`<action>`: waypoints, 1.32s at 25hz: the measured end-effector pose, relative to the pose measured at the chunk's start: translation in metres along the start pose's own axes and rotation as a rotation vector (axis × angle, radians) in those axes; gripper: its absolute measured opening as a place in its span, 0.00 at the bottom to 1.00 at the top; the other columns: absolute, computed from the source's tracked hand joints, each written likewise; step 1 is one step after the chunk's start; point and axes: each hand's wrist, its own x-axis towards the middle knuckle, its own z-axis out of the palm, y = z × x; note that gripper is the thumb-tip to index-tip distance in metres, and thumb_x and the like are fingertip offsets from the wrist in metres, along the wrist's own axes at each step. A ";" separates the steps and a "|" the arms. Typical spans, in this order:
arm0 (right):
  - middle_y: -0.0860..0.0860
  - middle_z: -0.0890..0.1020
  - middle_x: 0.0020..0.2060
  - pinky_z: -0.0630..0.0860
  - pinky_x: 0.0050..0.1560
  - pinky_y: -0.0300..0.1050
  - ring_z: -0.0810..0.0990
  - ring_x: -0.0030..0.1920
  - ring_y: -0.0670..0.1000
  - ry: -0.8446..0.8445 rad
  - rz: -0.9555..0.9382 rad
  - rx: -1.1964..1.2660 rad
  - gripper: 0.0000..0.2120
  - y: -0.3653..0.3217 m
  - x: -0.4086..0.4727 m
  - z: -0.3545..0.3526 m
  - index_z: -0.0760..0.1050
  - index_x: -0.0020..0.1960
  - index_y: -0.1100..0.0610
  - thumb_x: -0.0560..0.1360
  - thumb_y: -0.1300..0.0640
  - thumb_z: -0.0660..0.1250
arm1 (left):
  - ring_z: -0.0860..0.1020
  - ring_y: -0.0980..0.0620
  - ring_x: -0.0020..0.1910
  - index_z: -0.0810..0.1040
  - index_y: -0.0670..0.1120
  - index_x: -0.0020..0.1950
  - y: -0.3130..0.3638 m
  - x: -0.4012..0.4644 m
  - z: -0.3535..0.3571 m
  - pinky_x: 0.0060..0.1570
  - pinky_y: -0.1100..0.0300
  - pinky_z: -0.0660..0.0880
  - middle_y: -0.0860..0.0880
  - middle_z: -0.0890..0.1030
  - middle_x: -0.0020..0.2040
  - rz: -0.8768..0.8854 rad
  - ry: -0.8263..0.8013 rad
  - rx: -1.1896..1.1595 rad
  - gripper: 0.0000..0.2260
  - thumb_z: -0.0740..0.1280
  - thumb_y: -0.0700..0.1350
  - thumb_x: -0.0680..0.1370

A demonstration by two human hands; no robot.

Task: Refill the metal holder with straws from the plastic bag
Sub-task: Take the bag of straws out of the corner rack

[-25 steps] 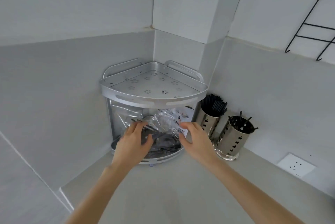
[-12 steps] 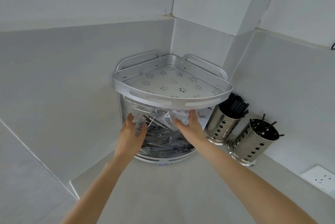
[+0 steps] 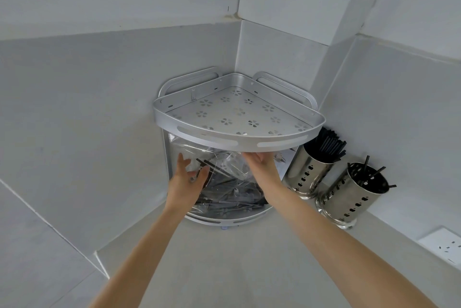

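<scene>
A clear plastic bag (image 3: 232,190) of black straws lies on the lower tier of a silver corner shelf (image 3: 249,142). My left hand (image 3: 188,180) rests against the bag's left side with fingers spread. My right hand (image 3: 262,170) reaches under the upper tier onto the top of the bag; its fingertips are hidden by the shelf rim. Right of the shelf stand two perforated metal holders: the nearer-to-shelf holder (image 3: 308,173) is packed with black straws, and the right holder (image 3: 349,198) has only a few straws.
The shelf sits in a corner of grey walls on a grey countertop (image 3: 224,270). A white wall socket (image 3: 444,245) is at the lower right. The upper tier's rim overhangs the bag closely.
Both hands have pushed further in under the upper tier onto the bag. The camera has moved closer and tilted, so the shelf appears larger.
</scene>
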 end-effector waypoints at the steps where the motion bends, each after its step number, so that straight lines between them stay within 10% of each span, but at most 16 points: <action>1: 0.45 0.68 0.69 0.61 0.66 0.44 0.67 0.67 0.44 -0.060 0.017 -0.033 0.30 0.000 -0.003 0.002 0.54 0.72 0.47 0.74 0.47 0.64 | 0.72 0.45 0.64 0.47 0.45 0.74 0.000 0.000 0.001 0.63 0.48 0.70 0.46 0.67 0.71 0.006 -0.025 0.004 0.33 0.63 0.48 0.76; 9: 0.50 0.76 0.60 0.69 0.39 0.29 0.78 0.54 0.47 0.080 0.125 0.066 0.27 -0.007 -0.030 0.009 0.60 0.71 0.57 0.76 0.55 0.64 | 0.77 0.47 0.56 0.66 0.44 0.64 0.001 -0.010 0.008 0.56 0.54 0.73 0.45 0.79 0.58 0.017 -0.029 -0.090 0.18 0.64 0.45 0.76; 18: 0.53 0.78 0.59 0.71 0.59 0.46 0.78 0.55 0.55 0.239 0.103 0.101 0.26 -0.008 -0.062 -0.012 0.63 0.68 0.58 0.74 0.54 0.66 | 0.78 0.44 0.47 0.67 0.45 0.55 0.019 -0.035 0.012 0.54 0.50 0.74 0.46 0.78 0.43 0.046 -0.003 -0.161 0.13 0.67 0.42 0.74; 33: 0.47 0.77 0.42 0.69 0.52 0.36 0.75 0.43 0.40 0.580 0.053 0.246 0.36 0.027 -0.136 -0.125 0.51 0.74 0.57 0.73 0.60 0.68 | 0.77 0.53 0.42 0.66 0.47 0.55 0.065 -0.080 0.091 0.41 0.68 0.70 0.47 0.79 0.42 0.352 -0.381 -0.006 0.12 0.66 0.40 0.74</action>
